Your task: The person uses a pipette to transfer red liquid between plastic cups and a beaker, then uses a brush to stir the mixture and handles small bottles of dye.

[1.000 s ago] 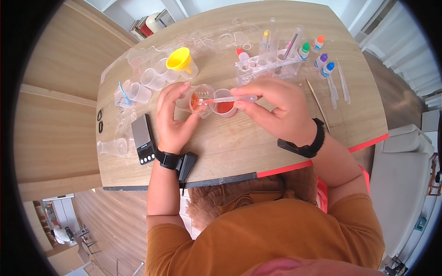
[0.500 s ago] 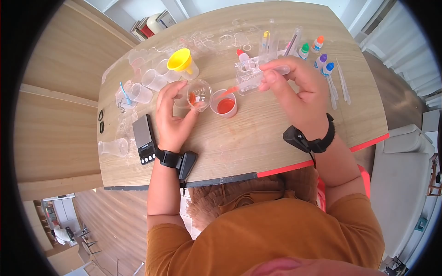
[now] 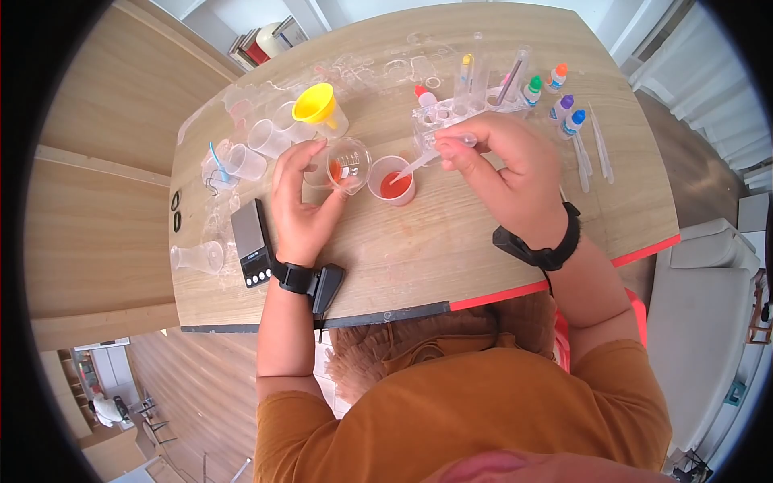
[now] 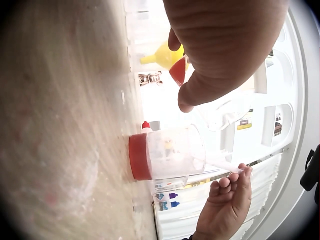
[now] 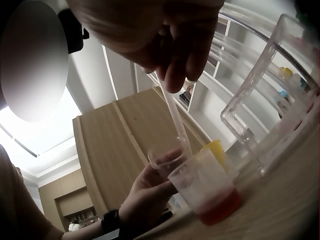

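The left hand (image 3: 302, 211) grips a small clear beaker (image 3: 351, 165) with printed marks, tilted, with some orange-red liquid inside. Just right of it, a plastic cup (image 3: 394, 183) of red liquid stands upright on the table. Between thumb and fingers the right hand (image 3: 515, 173) pinches a clear dropper (image 3: 423, 162), its tip down inside the cup. In the left wrist view the cup (image 4: 167, 154) shows a red layer at its bottom, and the right hand (image 4: 226, 207) holds the dropper above its mouth. The right wrist view shows the dropper (image 5: 175, 112) reaching into the cup (image 5: 202, 190).
A clear rack (image 3: 427, 121) with test tubes stands behind the right hand, dropper bottles (image 3: 572, 122) to its right. Back left are a yellow funnel (image 3: 314, 105) on a cup and several clear cups (image 3: 268, 139). A black scale (image 3: 252, 241) lies left of the left hand.
The right hand has moved the dropper from the beaker's mouth, up and right, then back down into the cup. Red liquid seen in the dropper earlier no longer shows. The left hand has barely moved.
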